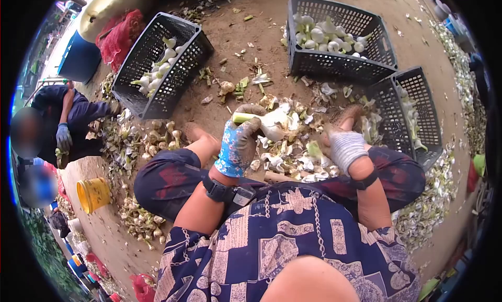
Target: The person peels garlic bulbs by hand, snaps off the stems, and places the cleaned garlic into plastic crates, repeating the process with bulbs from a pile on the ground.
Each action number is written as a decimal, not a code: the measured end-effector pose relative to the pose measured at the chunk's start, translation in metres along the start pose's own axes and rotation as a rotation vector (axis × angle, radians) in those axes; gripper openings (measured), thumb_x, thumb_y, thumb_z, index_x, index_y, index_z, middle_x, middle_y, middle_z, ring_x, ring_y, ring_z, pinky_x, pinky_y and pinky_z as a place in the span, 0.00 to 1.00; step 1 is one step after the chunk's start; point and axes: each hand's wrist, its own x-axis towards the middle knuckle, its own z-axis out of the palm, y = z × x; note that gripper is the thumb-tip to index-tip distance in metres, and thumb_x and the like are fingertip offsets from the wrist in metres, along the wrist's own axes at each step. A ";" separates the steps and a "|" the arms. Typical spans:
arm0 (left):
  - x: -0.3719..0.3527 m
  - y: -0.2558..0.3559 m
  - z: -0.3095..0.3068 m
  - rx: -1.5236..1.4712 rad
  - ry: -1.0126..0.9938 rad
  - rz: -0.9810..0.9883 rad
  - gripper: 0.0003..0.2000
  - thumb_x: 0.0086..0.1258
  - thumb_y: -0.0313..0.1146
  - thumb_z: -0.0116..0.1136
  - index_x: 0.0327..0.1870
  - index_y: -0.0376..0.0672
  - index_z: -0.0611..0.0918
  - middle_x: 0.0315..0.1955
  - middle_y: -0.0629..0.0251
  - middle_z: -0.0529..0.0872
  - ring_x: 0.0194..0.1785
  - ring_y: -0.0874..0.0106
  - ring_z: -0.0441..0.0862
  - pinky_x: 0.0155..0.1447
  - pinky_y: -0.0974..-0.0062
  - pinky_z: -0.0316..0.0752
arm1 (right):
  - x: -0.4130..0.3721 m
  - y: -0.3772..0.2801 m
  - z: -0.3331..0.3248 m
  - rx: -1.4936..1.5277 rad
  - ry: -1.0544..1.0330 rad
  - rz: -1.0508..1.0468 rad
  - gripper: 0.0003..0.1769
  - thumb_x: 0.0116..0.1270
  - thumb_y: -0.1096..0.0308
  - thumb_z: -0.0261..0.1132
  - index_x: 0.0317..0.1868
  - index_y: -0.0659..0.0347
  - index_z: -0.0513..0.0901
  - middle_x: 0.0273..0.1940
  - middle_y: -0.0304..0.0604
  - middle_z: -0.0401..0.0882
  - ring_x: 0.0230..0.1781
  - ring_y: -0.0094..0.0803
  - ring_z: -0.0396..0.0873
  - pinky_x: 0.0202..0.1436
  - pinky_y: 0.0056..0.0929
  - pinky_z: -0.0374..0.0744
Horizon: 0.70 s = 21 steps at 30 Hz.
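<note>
My left hand (241, 137), in a blue flowered glove with a dirty grey palm, is closed around the green stem of a garlic bulb (272, 127). The white bulb points to the right, above a litter of husks. My right hand (345, 148) wears a pale knitted glove and is apart from the bulb. Motion smears its fingers, so I cannot make out whether they hold anything. Pale garlic husks (277, 161) cover the ground between my bent legs.
Black crates with garlic stand at the front left (162, 67), front right (342, 38) and right (410, 114). Untrimmed bulbs (141, 218) lie in a heap by my left leg, near a yellow bucket (93, 195). A co-worker (65, 119) sits at the left.
</note>
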 end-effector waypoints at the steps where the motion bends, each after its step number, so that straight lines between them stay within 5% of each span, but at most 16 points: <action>1: 0.001 0.000 0.003 0.174 0.031 0.053 0.09 0.61 0.25 0.53 0.42 0.38 0.76 0.37 0.64 0.79 0.40 0.71 0.78 0.49 0.75 0.73 | 0.001 -0.015 -0.002 0.013 0.099 -0.016 0.20 0.58 0.61 0.66 0.47 0.65 0.75 0.30 0.53 0.80 0.31 0.45 0.81 0.33 0.36 0.78; 2: 0.001 -0.001 0.005 0.451 0.055 0.136 0.08 0.60 0.22 0.52 0.40 0.37 0.77 0.37 0.65 0.78 0.39 0.72 0.76 0.47 0.75 0.72 | 0.005 -0.019 0.001 0.359 0.172 -0.098 0.20 0.59 0.60 0.65 0.47 0.64 0.75 0.29 0.53 0.80 0.30 0.46 0.81 0.33 0.36 0.78; 3: 0.005 -0.007 0.002 0.712 -0.002 0.451 0.08 0.58 0.21 0.54 0.39 0.37 0.77 0.38 0.61 0.76 0.41 0.69 0.75 0.47 0.73 0.72 | 0.006 -0.026 0.004 0.710 0.241 -0.175 0.19 0.61 0.58 0.64 0.46 0.63 0.76 0.28 0.54 0.80 0.29 0.46 0.80 0.33 0.36 0.78; 7: -0.002 -0.012 0.012 1.195 -0.119 0.676 0.11 0.52 0.19 0.57 0.38 0.39 0.78 0.37 0.55 0.75 0.41 0.58 0.75 0.48 0.68 0.71 | 0.030 -0.066 0.023 0.507 0.391 -0.205 0.16 0.63 0.54 0.59 0.30 0.60 0.79 0.25 0.51 0.78 0.28 0.49 0.79 0.31 0.43 0.75; 13: -0.003 -0.005 0.009 1.283 -0.187 0.625 0.10 0.53 0.20 0.57 0.37 0.38 0.78 0.36 0.57 0.75 0.42 0.61 0.75 0.47 0.69 0.70 | 0.041 -0.066 0.042 0.456 0.384 -0.164 0.12 0.60 0.60 0.58 0.28 0.59 0.79 0.25 0.52 0.78 0.28 0.48 0.79 0.30 0.44 0.75; 16: -0.007 0.002 0.004 0.520 -0.156 0.138 0.08 0.55 0.28 0.58 0.35 0.36 0.78 0.36 0.63 0.75 0.43 0.70 0.74 0.51 0.72 0.68 | 0.062 -0.040 0.059 0.322 0.442 -0.038 0.10 0.59 0.66 0.57 0.23 0.61 0.78 0.22 0.53 0.76 0.24 0.51 0.77 0.28 0.46 0.74; 19: 0.003 -0.002 -0.010 -0.321 -0.134 -0.114 0.13 0.51 0.29 0.55 0.38 0.35 0.78 0.41 0.57 0.78 0.49 0.63 0.75 0.59 0.66 0.67 | 0.059 -0.017 0.055 0.033 -0.156 -0.051 0.10 0.59 0.66 0.56 0.31 0.61 0.82 0.28 0.54 0.81 0.31 0.47 0.81 0.36 0.41 0.78; 21: 0.007 0.000 -0.018 -0.665 -0.177 -0.167 0.17 0.53 0.33 0.52 0.43 0.33 0.77 0.45 0.53 0.79 0.56 0.58 0.74 0.64 0.60 0.65 | 0.032 0.000 0.050 0.202 -0.376 -0.399 0.13 0.58 0.65 0.58 0.39 0.61 0.83 0.31 0.54 0.82 0.34 0.44 0.82 0.39 0.36 0.79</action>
